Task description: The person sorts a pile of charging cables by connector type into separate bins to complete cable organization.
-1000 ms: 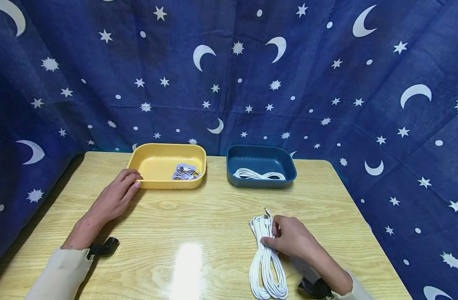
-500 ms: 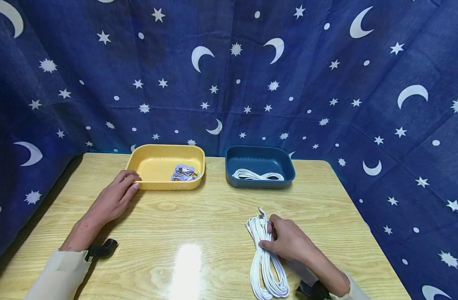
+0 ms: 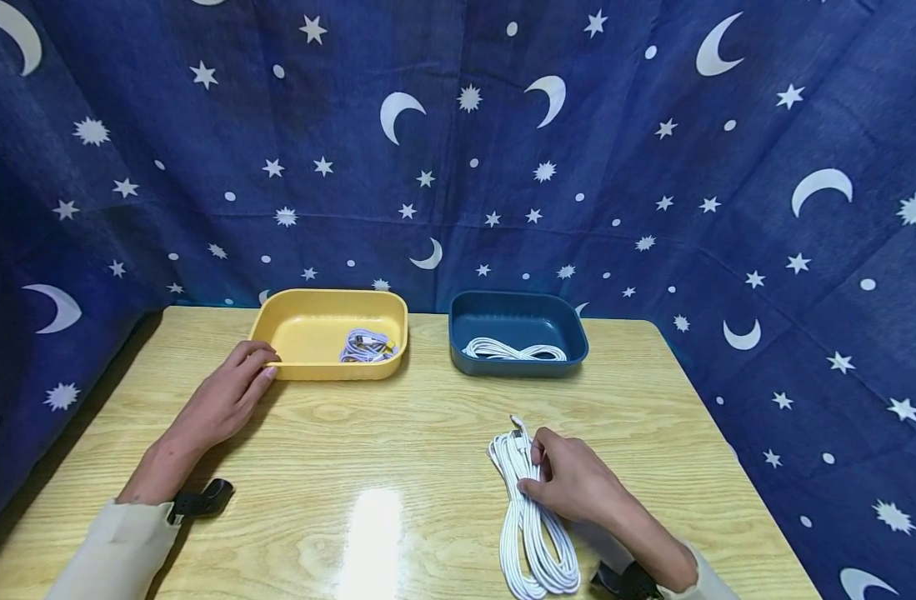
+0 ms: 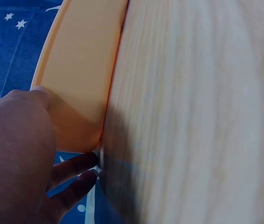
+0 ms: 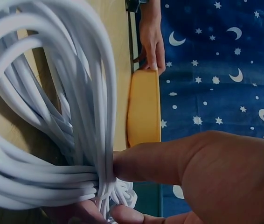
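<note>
My right hand (image 3: 573, 475) pinches a long coiled white cable (image 3: 528, 517) near its upper end, at the front right of the table. In the right wrist view, thick loops of the white cable (image 5: 83, 84) fan out left of the thumb. A plug end sticks up at the bundle's top. At the back left, my left hand (image 3: 217, 400) holds the near left corner of a yellow bin (image 3: 333, 371); in the left wrist view the thumb lies at the bin's (image 4: 78, 70) rim. Inside this bin is a coiled lilac cable (image 3: 367, 345) with a plug.
A dark blue bin (image 3: 518, 367) stands at the back right, with a coiled white cable (image 3: 513, 351) in it. The wooden table (image 3: 412, 433) ends at a blue curtain (image 3: 337, 125) patterned with moons and stars.
The white cable's upper end has swung slightly left, and my right hand has shifted a little with it. My left hand stays at the yellow bin. The head view has drifted slightly.
</note>
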The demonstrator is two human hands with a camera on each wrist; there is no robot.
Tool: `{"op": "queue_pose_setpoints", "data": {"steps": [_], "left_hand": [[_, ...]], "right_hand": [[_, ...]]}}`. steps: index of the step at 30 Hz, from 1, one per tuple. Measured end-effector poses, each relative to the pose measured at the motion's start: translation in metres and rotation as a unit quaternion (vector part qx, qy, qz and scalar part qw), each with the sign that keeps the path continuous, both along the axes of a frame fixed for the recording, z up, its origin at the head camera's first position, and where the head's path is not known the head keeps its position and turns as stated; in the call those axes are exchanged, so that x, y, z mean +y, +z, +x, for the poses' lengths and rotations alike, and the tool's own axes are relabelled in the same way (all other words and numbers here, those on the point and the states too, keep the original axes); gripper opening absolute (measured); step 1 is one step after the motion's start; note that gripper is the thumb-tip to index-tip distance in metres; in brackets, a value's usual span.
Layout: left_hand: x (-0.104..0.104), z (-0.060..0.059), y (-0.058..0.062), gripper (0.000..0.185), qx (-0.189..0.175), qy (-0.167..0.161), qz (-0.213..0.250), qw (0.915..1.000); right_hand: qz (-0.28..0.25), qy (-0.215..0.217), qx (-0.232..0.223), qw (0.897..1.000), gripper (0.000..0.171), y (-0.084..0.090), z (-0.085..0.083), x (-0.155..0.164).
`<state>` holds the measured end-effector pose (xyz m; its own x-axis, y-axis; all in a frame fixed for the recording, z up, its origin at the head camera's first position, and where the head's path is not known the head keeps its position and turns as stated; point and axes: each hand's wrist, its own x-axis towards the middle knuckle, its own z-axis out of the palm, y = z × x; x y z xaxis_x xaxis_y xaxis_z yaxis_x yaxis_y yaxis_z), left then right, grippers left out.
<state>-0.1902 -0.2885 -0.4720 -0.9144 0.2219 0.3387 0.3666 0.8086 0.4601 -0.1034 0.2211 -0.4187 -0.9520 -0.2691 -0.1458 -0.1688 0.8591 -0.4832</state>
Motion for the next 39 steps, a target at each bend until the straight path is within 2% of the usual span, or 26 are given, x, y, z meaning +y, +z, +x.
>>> {"op": "queue_pose_setpoints", "data": {"steps": [12,26,32,39], "left_hand": [[0.000,0.001,0.000,0.017,0.012,-0.005,0.001,0.9999],[0.000,0.000,-0.001,0.016,0.027,-0.011,0.004,0.9996],[0.000,0.000,-0.001,0.017,0.019,-0.005,0.005,0.9998],[0.000,0.000,-0.001,0.018,0.017,-0.008,0.008,0.9998]], "right_hand": [[0.010,-0.012,-0.011,1.000,0.034,0.006,-0.002,0.000],[0.009,-0.012,0.017,1.000,0.033,0.013,-0.005,0.006],[0.000,-0.024,0.022,0.999,0.030,0.018,-0.007,0.010],[-0.011,-0.017,0.049,0.999,0.027,0.017,-0.011,0.015]]}}
